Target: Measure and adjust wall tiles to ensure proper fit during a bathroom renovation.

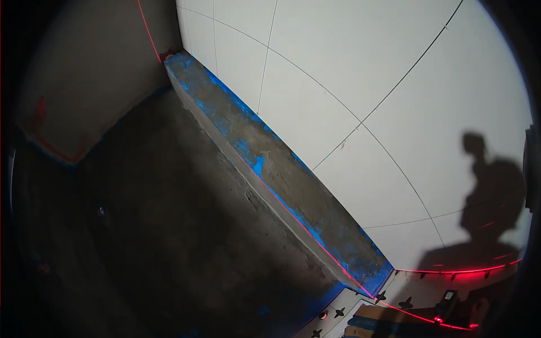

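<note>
Cardboard [369,311], apparently, lies near a dark device [448,301] and red lines [470,272].

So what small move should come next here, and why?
Perhaps reach to the near end of the grey ledge and feel its edge: the red line runs close along it there, the blue patches on top look uneven, and neither hand is clearly in view.

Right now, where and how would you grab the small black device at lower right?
Probably by the upper part of its body, coming from above: the small black device looks taller than wide, and its top shows uncovered. I'd stay off its lower end, near the bright red spot. Its right side is too dark to judge.
</note>
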### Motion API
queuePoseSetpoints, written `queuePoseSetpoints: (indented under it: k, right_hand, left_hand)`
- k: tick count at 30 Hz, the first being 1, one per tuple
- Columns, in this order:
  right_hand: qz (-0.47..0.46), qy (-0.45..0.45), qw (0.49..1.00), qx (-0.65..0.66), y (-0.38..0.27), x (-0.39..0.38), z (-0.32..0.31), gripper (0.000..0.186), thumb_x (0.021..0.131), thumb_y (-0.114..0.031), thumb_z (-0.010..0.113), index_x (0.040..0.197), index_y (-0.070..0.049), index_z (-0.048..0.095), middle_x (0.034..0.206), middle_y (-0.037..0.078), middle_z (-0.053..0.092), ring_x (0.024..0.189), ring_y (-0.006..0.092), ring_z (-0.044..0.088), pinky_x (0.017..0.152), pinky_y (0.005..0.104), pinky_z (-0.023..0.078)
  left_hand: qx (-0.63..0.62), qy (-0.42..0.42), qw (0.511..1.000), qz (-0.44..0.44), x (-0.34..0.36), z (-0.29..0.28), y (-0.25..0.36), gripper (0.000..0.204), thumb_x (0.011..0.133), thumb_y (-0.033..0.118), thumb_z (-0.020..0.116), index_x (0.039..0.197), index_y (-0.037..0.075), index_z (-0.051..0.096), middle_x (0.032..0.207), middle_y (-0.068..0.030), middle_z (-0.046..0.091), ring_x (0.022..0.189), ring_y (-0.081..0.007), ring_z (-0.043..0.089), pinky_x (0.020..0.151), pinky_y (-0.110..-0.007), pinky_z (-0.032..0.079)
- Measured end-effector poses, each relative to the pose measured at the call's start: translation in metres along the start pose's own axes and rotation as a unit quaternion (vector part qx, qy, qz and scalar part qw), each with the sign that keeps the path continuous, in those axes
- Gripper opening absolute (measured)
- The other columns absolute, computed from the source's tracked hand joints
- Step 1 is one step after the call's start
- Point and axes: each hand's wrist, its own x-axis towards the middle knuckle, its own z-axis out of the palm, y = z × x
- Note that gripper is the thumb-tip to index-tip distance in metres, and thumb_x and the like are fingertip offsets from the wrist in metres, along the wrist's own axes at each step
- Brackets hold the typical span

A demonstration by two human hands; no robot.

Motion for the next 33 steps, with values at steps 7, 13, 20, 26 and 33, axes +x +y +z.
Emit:
queuePoseSetpoints:
  k: [7,13,20,26,33]
  right_hand:
    - [0.068,-0.063,0.994,0.050,-0.014,0.004,-0.007,0.022,0.089,-0.012,0.069,0.107,-0.001,0.062,0.102,0.020,0.062,0.097,0.0385,0.060,0.091,0.0479,0.049]
    - [0.113,-0.095,0.984,0.101,-0.012,-0.001,-0.007,0.024,0.085,-0.002,0.070,0.104,0.001,0.055,0.103,0.020,0.056,0.101,0.0391,0.055,0.096,0.0488,0.045]
    - [0.059,-0.190,0.980,0.022,-0.039,0.021,-0.065,0.019,0.091,-0.004,0.065,0.109,0.002,0.065,0.103,0.015,0.066,0.104,0.0270,0.062,0.089,0.0398,0.052]
    - [0.117,-0.044,0.913,0.388,-0.043,0.050,-0.087,0.025,0.087,-0.009,0.064,0.110,-0.002,0.071,0.087,0.019,0.071,0.079,0.0370,0.067,0.077,0.0415,0.054]
    - [-0.189,-0.416,0.889,0.001,-0.303,0.154,-0.175,0.096,0.070,-0.004,0.076,0.158,-0.014,0.039,0.158,0.022,0.037,0.140,0.0492,0.044,0.107,0.0574,0.051]
  left_hand:
    - [-0.004,0.020,1.000,-0.021,-0.018,-0.008,-0.009,0.055,0.099,0.030,0.066,0.145,0.001,0.054,0.122,-0.0215,0.065,0.112,-0.0362,0.064,0.094,-0.045,0.052]
    - [-0.011,0.036,0.999,-0.038,-0.036,-0.012,-0.018,0.056,0.098,0.031,0.067,0.145,0.003,0.054,0.124,-0.0211,0.064,0.115,-0.0370,0.063,0.096,-0.045,0.051]
    - [-0.024,0.044,0.997,-0.063,-0.073,-0.001,-0.017,0.057,0.097,0.032,0.068,0.145,0.005,0.053,0.126,-0.0205,0.062,0.119,-0.0380,0.061,0.099,-0.045,0.050]
    - [-0.041,0.038,0.997,-0.046,-0.092,0.022,-0.039,0.058,0.097,0.034,0.069,0.145,0.006,0.053,0.128,-0.0201,0.060,0.123,-0.0388,0.060,0.102,-0.046,0.050]
    - [-0.026,0.034,0.992,-0.119,-0.129,-0.007,-0.042,0.063,0.091,0.034,0.072,0.143,0.005,0.052,0.126,-0.0225,0.061,0.124,-0.0450,0.059,0.101,-0.050,0.050]
